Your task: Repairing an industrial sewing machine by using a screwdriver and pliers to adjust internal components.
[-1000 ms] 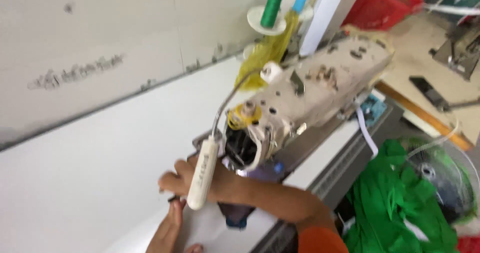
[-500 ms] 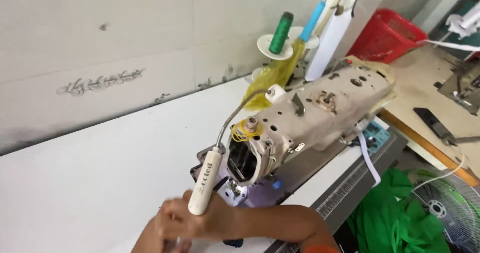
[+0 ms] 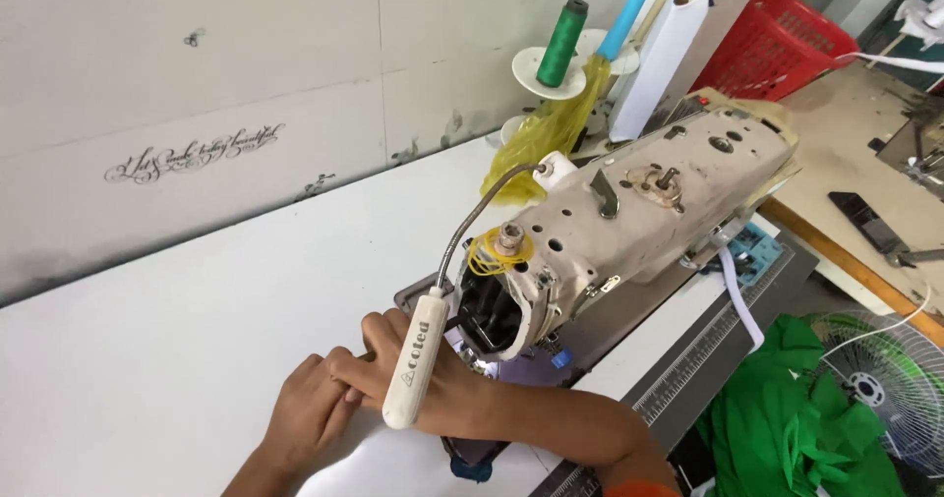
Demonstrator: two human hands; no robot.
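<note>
The white laminate counter [image 3: 197, 340] fills the frame's left; my beige industrial sewing machine [image 3: 629, 212] angles across the centre. At lower centre, my right hand [image 3: 413, 374] and left hand [image 3: 310, 413] lie flat, fingers extended, gripping nothing, beside the white gooseneck lamp [image 3: 418, 359], near the needle.

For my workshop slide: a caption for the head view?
Both hands meet on the white table beside a sewing machine.
</note>
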